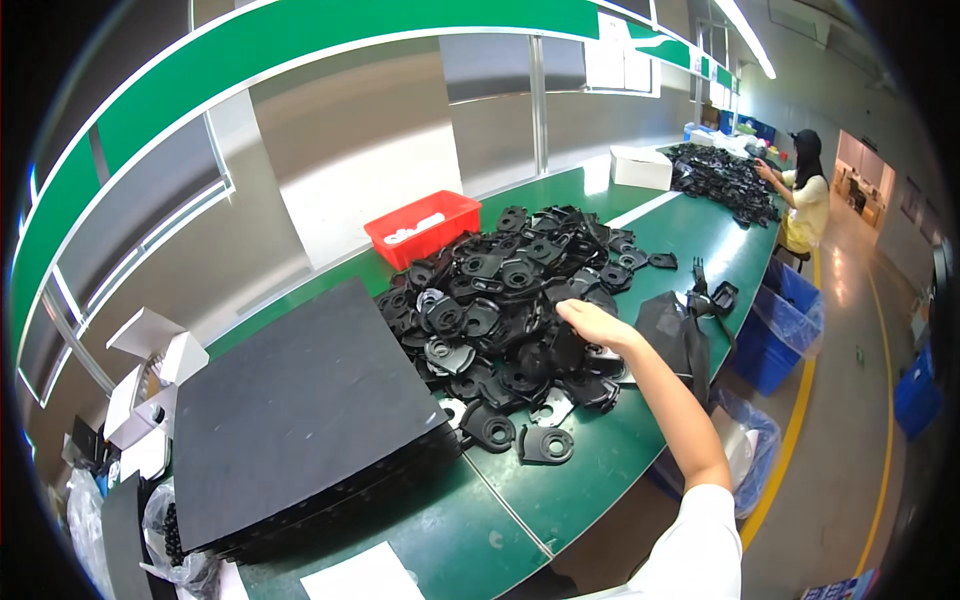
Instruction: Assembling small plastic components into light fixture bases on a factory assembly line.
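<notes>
My right hand [597, 325] reaches over the right side of a big heap of black plastic parts [480, 320]. Its thumb side shows, but most of the fingers are hidden against the dark parts, so whether it grips one I cannot make out. The parts are flat with a round ring at one end. Some bear a silvery metal plate [552, 407]. One loose ringed part [546, 445] lies at the near edge of the heap. My left hand is outside the picture.
A stack of black sheets [300, 400] stands left of the heap on the green table [510, 500]. Behind is a red bin [425, 225] with white items. A black bag [665, 330] lies at right, by blue lined bins [780, 330]. Farther off, a person [805, 195] handles another heap.
</notes>
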{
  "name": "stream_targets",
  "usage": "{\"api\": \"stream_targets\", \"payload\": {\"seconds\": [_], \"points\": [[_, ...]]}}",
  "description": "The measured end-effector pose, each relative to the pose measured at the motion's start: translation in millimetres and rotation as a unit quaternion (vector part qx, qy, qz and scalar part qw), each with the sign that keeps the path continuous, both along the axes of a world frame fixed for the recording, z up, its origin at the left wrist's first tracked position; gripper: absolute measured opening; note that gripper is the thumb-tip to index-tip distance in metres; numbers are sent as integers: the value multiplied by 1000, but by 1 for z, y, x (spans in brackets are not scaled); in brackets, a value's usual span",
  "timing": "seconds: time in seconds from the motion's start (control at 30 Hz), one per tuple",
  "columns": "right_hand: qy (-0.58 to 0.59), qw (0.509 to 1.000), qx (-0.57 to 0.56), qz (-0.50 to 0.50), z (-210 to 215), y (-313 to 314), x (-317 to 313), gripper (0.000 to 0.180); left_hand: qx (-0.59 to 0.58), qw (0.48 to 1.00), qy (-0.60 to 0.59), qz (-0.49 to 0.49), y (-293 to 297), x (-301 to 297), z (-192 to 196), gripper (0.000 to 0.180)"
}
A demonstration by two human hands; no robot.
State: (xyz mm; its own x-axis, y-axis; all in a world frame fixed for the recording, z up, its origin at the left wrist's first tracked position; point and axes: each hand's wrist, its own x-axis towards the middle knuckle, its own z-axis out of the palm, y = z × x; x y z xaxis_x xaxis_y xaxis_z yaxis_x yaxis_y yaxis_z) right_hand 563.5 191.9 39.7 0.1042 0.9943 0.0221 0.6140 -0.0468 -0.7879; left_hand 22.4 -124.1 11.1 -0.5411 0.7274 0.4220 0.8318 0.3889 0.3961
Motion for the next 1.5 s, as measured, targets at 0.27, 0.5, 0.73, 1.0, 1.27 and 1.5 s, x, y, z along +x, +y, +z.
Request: {"api": "stream_targets", "payload": {"seconds": [0.27,0.5,0.73,1.0,1.27,1.5], "points": [[-75,957,181,-216,30,89,77,58,20,999,16,31,3,-13,-18,48],[110,918,164,-344,-12,167,128,109,-2,996,-3,88,1,-14,-20,50],[97,954,46,-280,-18,224,149,114,12,998,-20,66,5,-14,-24,45],[223,973,-9,-64,-22,194,158,78,-14,998,-5,53,8,-15,-24,47],[324,936,-63,121,22,147,72,56,-47,997,-55,39,3,-13,-18,49],[176,930,-28,322,54,116,-22,58,-49,996,-61,31,1,-13,-17,50]]}}
